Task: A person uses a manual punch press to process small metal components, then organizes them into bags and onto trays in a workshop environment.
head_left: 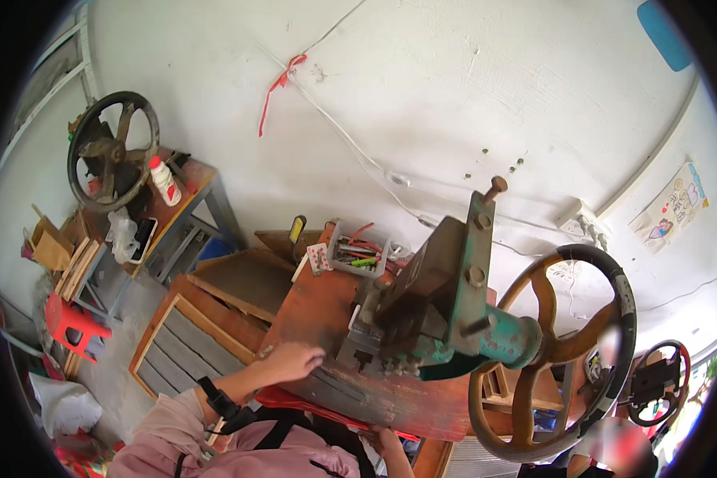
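My left hand (293,362) is above the near left part of the worn red-brown work table (295,319), its fingers curled together. Whether something small is between them is too blurred to tell. My right hand (386,444) is low at the table's front edge, beside red material (295,404) along that edge; its fingers are partly hidden. To the right of my left hand stands a green hand press (462,295) with a dark block and a metal die (358,350) at its base. Its large handwheel (625,319) rises on the right. Dark grey strips (342,390) lie near the table's front edge.
A plastic bin of tools (358,248) and a small patterned card (319,259) are at the table's back. To the left lies a wooden frame with grey strips (191,350). Beyond are a red stool (73,328) and another handwheel (150,131). A person (617,450) is at the lower right.
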### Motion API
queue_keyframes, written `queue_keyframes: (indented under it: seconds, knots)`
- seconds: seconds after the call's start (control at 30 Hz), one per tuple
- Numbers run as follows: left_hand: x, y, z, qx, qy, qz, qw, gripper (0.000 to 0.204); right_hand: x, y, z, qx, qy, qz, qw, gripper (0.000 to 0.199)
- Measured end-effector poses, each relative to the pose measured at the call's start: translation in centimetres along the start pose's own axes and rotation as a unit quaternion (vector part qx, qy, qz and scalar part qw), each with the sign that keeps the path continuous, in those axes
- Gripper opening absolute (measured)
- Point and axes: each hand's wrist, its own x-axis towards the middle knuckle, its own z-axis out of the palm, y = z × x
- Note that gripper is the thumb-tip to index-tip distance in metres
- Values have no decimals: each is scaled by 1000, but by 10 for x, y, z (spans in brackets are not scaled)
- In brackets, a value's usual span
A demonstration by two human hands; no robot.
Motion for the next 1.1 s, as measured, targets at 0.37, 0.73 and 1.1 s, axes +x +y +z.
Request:
queue_keyframes:
  seconds: [0.37,0.73,1.1]
  knots:
    - [213,-100,-60,-43,256,32,965,18,4,-3,43,-12,124,-63,990,31]
    - [261,-93,-48,218,57,92,970,8,-11,18,38,-116,216,-90,965,28]
    - [278,-101,-46,253,35,99,962,10,-30,65,21,-222,250,-123,934,27]
